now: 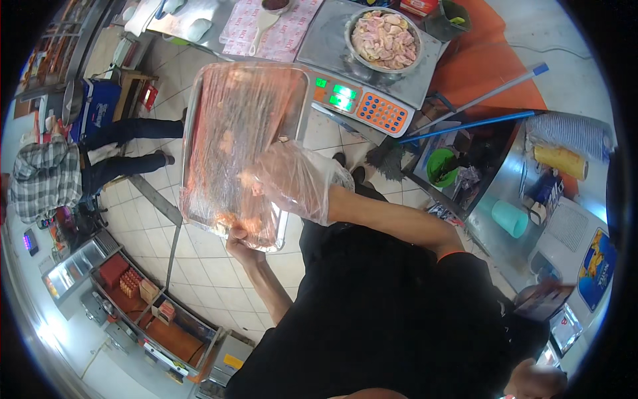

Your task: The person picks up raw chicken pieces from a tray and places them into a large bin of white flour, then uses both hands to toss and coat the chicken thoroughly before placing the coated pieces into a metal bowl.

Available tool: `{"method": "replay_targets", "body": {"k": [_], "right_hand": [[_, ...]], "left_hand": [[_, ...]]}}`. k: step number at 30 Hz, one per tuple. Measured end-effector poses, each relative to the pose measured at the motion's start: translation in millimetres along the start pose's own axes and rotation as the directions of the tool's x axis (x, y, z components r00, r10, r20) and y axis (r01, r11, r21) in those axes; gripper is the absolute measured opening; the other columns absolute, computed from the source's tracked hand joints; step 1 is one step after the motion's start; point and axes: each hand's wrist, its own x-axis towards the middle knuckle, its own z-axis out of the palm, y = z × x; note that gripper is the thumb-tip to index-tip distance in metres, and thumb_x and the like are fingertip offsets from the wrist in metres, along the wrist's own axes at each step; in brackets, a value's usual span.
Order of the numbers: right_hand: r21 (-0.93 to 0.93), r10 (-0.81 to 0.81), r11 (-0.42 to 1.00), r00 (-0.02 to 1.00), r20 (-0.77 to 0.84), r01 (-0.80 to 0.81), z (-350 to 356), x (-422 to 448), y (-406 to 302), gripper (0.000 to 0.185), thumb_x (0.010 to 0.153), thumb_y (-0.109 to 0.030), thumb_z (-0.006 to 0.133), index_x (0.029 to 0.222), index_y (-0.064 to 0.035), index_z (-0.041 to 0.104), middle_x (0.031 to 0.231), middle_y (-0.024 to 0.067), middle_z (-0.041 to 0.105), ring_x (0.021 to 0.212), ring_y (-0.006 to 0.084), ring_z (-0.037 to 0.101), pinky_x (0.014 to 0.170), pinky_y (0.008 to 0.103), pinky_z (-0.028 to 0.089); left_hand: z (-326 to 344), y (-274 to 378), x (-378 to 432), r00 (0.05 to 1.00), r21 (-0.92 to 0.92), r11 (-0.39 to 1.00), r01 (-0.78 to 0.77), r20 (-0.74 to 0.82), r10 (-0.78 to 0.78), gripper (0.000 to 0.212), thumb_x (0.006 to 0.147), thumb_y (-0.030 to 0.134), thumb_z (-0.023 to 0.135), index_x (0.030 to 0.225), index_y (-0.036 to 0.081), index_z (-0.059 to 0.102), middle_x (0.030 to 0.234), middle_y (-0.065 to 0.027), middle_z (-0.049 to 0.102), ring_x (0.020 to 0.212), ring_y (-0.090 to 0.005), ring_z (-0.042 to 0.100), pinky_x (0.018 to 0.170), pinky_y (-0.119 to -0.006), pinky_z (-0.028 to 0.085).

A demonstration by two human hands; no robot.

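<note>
A rectangular metal tray (305, 102) is held up before me, tilted, with clear plastic film (219, 149) stretched over it. Orange-coloured pieces of food (244, 222) show through the film at its near end. My left hand (245, 245) is bare and grips the tray's near edge, thumb on top. My right hand (286, 177), in a loose clear plastic glove, lies against the film on the tray's right side. Its fingers are partly hidden by the glove, so its grip is unclear.
A digital scale (329, 60) bears a metal bowl (419, 52) of raw meat pieces (384, 40). Left of it, a pale spatula (263, 30) rests on printed paper (239, 22). A mop (386, 158) leans at right. Another person (47, 172) stands at far left.
</note>
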Motion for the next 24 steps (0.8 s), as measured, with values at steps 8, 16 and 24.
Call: {"method": "replay_targets", "body": {"k": [8, 16, 24], "right_hand": [[0.371, -0.019, 0.927, 0.995, -0.100, 0.055, -37, 22, 17, 0.008, 0.072, -0.009, 0.064, 0.075, -0.0062, 0.058, 0.068, 0.0089, 0.053, 0.071, 0.0261, 0.055, 0.064, 0.0363, 0.044], [0.719, 0.379, 0.607, 0.918, 0.114, -0.340, -75, 42, 16, 0.011, 0.085, -0.009, 0.059, 0.089, -0.0001, 0.055, 0.077, 0.0052, 0.058, 0.060, 0.0108, 0.054, 0.053, 0.0251, 0.046], [0.667, 0.606, 0.684, 0.739, -0.296, -0.293, -156, 58, 67, 0.016, 0.084, -0.009, 0.061, 0.095, 0.0020, 0.057, 0.085, 0.0082, 0.062, 0.073, 0.0119, 0.058, 0.057, 0.0233, 0.046]], "left_hand": [[10, 2, 4, 0.993, -0.052, 0.992, 0.113, 0.043, -0.111, 0.036, 0.061, 0.004, 0.044, 0.093, -0.009, 0.053, 0.088, -0.0175, 0.059, 0.081, -0.0265, 0.061, 0.081, -0.035, 0.050], [19, 7, 0, 0.989, 0.023, 0.990, 0.139, 0.046, -0.140, 0.055, 0.060, 0.008, 0.043, 0.111, -0.012, 0.043, 0.101, -0.0198, 0.056, 0.085, -0.0299, 0.060, 0.079, -0.038, 0.050], [-5, -3, 5, 0.993, -0.025, 0.994, 0.105, 0.057, -0.103, 0.046, 0.059, 0.007, 0.045, 0.102, -0.010, 0.051, 0.097, -0.0189, 0.059, 0.090, -0.0294, 0.060, 0.085, -0.039, 0.048]]}}
